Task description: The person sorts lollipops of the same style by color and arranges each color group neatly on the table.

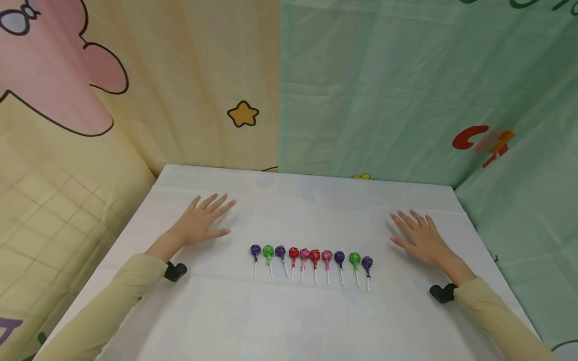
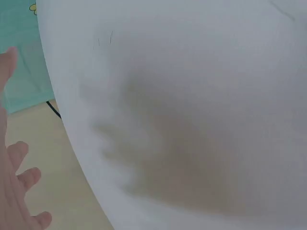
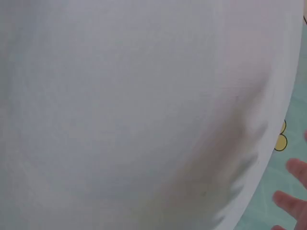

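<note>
A row of lollipops lies across the white tabletop in the head view, sticks toward the person. The left end has a purple lollipop (image 1: 255, 250) and a green lollipop (image 1: 268, 251); red and pink ones, such as a red lollipop (image 1: 314, 256), fill the middle. Toward the right end lie another green lollipop (image 1: 354, 258) and a purple lollipop (image 1: 367, 262). My left hand (image 1: 198, 220), fingers spread and holding nothing, hovers left of the row. On the other side my right hand (image 1: 422, 238) is likewise spread and holds nothing. Both wrist views show each hand's shadow on the cloth.
A white cloth covers the table (image 1: 280, 321). Behind it hangs a curtain, cream on the left with an orange star (image 1: 243, 114) and green on the right. Black wrist devices sit under both forearms, one by the left sleeve (image 1: 175, 272), one by the right (image 1: 443, 293).
</note>
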A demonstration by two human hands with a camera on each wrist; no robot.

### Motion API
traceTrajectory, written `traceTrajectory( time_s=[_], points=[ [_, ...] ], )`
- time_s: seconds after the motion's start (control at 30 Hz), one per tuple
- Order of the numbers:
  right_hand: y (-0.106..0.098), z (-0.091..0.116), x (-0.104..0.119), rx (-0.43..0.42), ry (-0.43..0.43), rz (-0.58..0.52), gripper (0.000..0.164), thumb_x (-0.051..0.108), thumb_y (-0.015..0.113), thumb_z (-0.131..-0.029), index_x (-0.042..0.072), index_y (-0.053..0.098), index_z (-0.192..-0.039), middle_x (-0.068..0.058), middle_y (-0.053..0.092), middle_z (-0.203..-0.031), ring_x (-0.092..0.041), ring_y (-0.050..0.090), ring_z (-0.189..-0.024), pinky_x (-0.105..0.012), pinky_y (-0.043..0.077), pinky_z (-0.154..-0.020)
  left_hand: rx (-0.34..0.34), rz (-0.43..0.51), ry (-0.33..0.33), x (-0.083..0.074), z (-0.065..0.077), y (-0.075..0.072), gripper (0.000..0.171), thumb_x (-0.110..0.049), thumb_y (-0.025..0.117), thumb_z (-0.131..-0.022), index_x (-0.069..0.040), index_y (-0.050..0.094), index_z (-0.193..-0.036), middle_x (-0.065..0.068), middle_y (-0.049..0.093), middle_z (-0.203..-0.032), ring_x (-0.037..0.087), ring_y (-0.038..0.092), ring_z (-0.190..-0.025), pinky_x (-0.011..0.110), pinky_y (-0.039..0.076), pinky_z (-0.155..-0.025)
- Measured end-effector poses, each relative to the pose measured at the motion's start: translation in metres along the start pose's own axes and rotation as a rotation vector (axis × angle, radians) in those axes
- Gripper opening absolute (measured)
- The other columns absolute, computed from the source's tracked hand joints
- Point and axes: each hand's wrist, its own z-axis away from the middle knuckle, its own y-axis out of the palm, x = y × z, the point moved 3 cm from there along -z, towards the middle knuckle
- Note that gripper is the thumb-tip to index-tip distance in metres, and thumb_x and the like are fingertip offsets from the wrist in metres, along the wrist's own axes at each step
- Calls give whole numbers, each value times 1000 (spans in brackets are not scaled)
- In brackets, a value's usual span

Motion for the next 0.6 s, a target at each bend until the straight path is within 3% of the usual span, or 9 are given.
traceTrajectory(
  time_s=[0.3, 0.5, 0.6],
  points=[
    [-3, 6, 10, -18, -9, -72, 42, 34, 61, -93, 6, 63, -124, -22, 61, -127, -47, 50, -120, -63, 35, -97, -17, 155, -39, -23, 6, 9, 60, -50, 59, -90, -18, 50, -140, 12, 53, -141, 35, 48, -130, 64, 24, -108],
    [-4, 10, 19, -26, 0, -151, 31, 22, 64, -91, 2, 68, -115, -19, 68, -115, -41, 60, -107, -56, 45, -91, -110, 238, -35, -37, 8, 10, 42, -37, 64, -90, -14, 65, -124, 8, 68, -120, 31, 63, -110, 54, 44, -95],
    [-3, 11, 24, -11, 37, -201, 30, 21, 64, -92, 2, 67, -115, -18, 68, -115, -40, 60, -108, -55, 45, -91, -121, 315, -49, -45, 8, 11, 36, -33, 66, -89, -13, 68, -119, 8, 70, -116, 29, 66, -105, 50, 49, -90]
  ],
)
